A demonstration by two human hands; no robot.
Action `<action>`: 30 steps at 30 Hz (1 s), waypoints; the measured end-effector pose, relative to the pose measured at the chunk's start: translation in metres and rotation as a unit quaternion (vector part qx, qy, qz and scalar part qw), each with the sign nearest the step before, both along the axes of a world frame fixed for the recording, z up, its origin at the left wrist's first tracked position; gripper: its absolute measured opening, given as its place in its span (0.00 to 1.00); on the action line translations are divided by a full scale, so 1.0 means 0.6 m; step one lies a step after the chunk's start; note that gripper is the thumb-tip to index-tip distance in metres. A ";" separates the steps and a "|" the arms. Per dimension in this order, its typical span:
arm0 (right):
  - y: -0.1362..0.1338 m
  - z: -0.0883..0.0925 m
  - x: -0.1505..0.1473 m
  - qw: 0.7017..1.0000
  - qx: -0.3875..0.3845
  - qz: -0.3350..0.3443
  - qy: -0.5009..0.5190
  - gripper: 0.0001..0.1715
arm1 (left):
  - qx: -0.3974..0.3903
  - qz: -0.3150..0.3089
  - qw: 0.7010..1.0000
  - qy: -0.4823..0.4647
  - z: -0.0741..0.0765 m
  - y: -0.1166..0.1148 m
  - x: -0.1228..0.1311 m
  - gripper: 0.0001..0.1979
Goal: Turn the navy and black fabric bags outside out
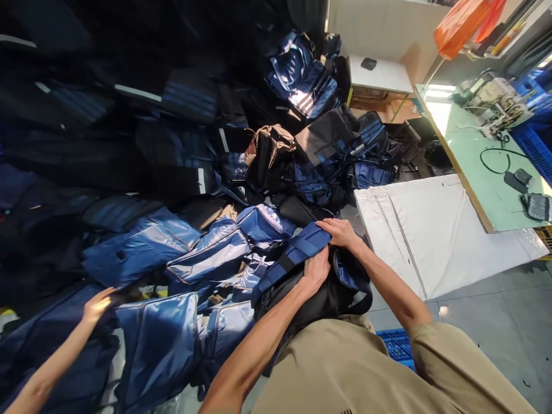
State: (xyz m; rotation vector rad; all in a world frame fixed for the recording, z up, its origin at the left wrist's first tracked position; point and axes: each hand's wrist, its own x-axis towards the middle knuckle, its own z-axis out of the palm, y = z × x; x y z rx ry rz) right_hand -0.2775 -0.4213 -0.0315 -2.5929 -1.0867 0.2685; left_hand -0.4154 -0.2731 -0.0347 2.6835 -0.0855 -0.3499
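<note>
A navy and black backpack (297,253) leans against the front of my body, its blue padded strap or panel facing up. My right hand (338,232) grips the upper end of that blue part, fingers curled over the edge. Just below it, my left hand (317,269) is closed on the side of the same blue part, above the black fabric; its fingertips are partly hidden. A loose blue flap of the bag hangs below my right wrist.
Shiny blue backpacks (209,250) lie to the left, where another person's hand (97,305) reaches in. Dark bags pile up behind. At right are a white board (409,230), a green-topped table (461,144) with a sewing machine (495,106), and a blue crate (395,345) by my side.
</note>
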 end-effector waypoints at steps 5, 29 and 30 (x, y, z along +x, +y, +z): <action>-0.008 -0.055 0.114 0.988 -0.088 -0.053 0.113 0.33 | 0.044 -0.030 0.999 0.013 -0.003 0.001 0.003 0.27; -0.170 -0.163 0.216 0.858 0.120 -0.185 0.463 0.38 | -0.042 -0.014 0.997 -0.056 -0.154 0.065 -0.021 0.16; -0.187 -0.122 0.216 0.844 0.185 -0.209 0.457 0.41 | -0.026 -0.003 0.999 -0.037 -0.149 0.066 -0.020 0.17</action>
